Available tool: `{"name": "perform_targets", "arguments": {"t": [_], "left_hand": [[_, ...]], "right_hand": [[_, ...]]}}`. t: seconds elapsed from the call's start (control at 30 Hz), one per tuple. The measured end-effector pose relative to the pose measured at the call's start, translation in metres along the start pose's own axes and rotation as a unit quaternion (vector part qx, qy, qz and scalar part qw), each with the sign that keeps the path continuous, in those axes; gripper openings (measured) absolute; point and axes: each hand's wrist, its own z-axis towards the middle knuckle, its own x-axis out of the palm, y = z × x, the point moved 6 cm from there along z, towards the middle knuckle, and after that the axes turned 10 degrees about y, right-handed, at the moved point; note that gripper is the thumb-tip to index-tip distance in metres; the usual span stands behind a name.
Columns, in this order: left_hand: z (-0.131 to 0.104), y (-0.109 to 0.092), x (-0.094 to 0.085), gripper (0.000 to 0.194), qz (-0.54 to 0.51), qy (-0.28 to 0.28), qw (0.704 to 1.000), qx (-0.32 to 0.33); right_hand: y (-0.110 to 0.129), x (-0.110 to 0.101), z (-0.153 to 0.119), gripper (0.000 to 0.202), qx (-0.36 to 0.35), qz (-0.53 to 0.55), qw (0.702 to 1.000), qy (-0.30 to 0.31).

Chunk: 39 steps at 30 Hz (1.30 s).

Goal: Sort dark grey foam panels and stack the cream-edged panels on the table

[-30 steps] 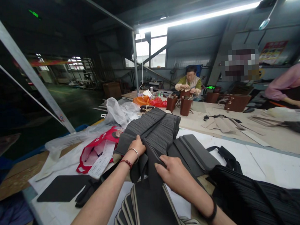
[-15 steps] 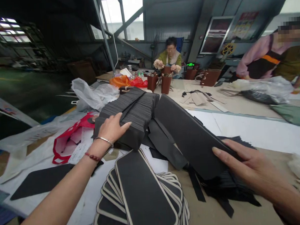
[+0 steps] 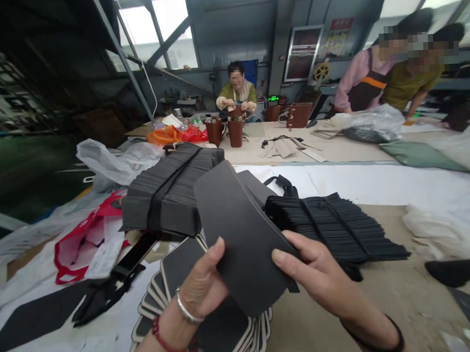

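At the bottom centre of the frame a fanned heap of flat black panels with pale cream edging [image 3: 173,282] lies on the table, partly under the wrists; these look like finished or prepared pieces, already laid down. Just above them both hands hold up a single curved sheet of dark grey foam-like material [image 3: 241,238], lifted clear of the table and tilted so its broad face turns toward the camera. The left hand [image 3: 203,289], with a silver bangle and a red cord at the wrist, is closed on the sheet's lower left edge, thumb in front. The right hand [image 3: 321,281], a dark band at its wrist, pinches the lower right edge, thumb on the face and fingers behind.

Judging by how things lie, one sheet is in hand and much stock is untouched: at centre left a thick strapped block of dark grey sheets [image 3: 169,192] and, right of centre, a bundle of thin black strips bound with a black strap [image 3: 330,226]. At mid left lies a red carrier bag [image 3: 85,234]. Toward the upper centre stand brown leather bucket bags [image 3: 225,131], a seated person [image 3: 237,90] works behind them, and two more people [image 3: 390,78] lean over the table at upper right
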Motion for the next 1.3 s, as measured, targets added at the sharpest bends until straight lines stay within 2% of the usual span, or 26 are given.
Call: {"name": "perform_targets", "arguments": {"t": [0.1,0.17,0.27,0.33,0.4,0.43,0.47,0.5,0.53,0.57,0.63,0.67,0.73,0.77,0.83,0.93,1.03,1.17,1.23,1.3], "left_hand": [[-0.017,-0.023,-0.029,0.058,0.040,-0.133,0.985,0.100],[-0.030,-0.034,-0.047,0.049,0.055,-0.202,0.968,0.136],[-0.045,-0.032,-0.068,0.033,-0.002,-0.312,0.945,0.099],[-0.052,-0.029,-0.074,0.028,-0.051,-0.366,0.926,0.078],[-0.054,-0.033,-0.075,0.030,-0.072,-0.381,0.916,0.099],[-0.055,-0.036,-0.075,0.031,-0.075,-0.380,0.915,0.117],[-0.055,-0.040,-0.077,0.031,-0.078,-0.377,0.913,0.132],[-0.056,-0.043,-0.079,0.031,-0.082,-0.375,0.913,0.140],[-0.057,-0.044,-0.082,0.031,-0.090,-0.372,0.913,0.143],[-0.057,-0.045,-0.086,0.030,-0.099,-0.367,0.914,0.144],[-0.058,-0.045,-0.093,0.031,-0.119,-0.353,0.917,0.146],[-0.058,-0.045,-0.097,0.032,-0.126,-0.343,0.919,0.148],[-0.057,-0.042,-0.103,0.034,-0.135,-0.327,0.923,0.151],[-0.057,-0.041,-0.106,0.035,-0.135,-0.323,0.924,0.153],[-0.057,-0.038,-0.111,0.038,-0.131,-0.323,0.924,0.155],[-0.057,-0.036,-0.115,0.039,-0.125,-0.321,0.926,0.154],[-0.055,-0.037,-0.114,0.037,-0.121,-0.294,0.937,0.142],[-0.048,-0.041,-0.106,0.038,-0.106,-0.251,0.955,0.121],[-0.042,-0.042,-0.098,0.039,-0.094,-0.222,0.964,0.109],[-0.034,-0.039,-0.087,0.040,-0.083,-0.189,0.975,0.085]], "right_hand": [[-0.033,0.027,0.006,0.033,0.035,0.206,0.977,0.036],[-0.053,0.046,0.009,0.040,0.073,0.289,0.953,0.052],[-0.074,0.065,0.014,0.046,0.115,0.339,0.932,0.062],[-0.082,0.067,0.023,0.047,0.120,0.325,0.934,0.093],[-0.096,0.056,0.038,0.047,0.118,0.251,0.953,0.120],[-0.108,0.045,0.048,0.046,0.121,0.184,0.969,0.116],[-0.123,0.030,0.058,0.046,0.131,0.099,0.982,0.089],[-0.140,0.011,0.069,0.044,0.144,-0.008,0.989,0.038],[-0.158,-0.008,0.079,0.040,0.174,-0.129,0.976,-0.024],[-0.177,-0.023,0.088,0.036,0.214,-0.242,0.945,-0.056],[-0.208,-0.036,0.107,0.037,0.240,-0.407,0.879,-0.061],[-0.223,-0.038,0.113,0.039,0.254,-0.456,0.851,-0.046],[-0.246,-0.036,0.121,0.038,0.276,-0.510,0.815,-0.011],[-0.253,-0.033,0.122,0.035,0.285,-0.520,0.805,0.003],[-0.259,-0.029,0.122,0.029,0.291,-0.517,0.805,0.017],[-0.248,-0.030,0.121,0.028,0.264,-0.467,0.844,0.010],[-0.215,-0.048,0.111,0.033,0.207,-0.396,0.894,-0.040],[-0.132,-0.084,0.072,0.043,0.148,-0.277,0.931,-0.189],[-0.086,-0.081,0.050,0.048,0.113,-0.177,0.956,-0.204],[-0.053,-0.063,0.030,0.050,0.116,-0.044,0.975,-0.185]]}}
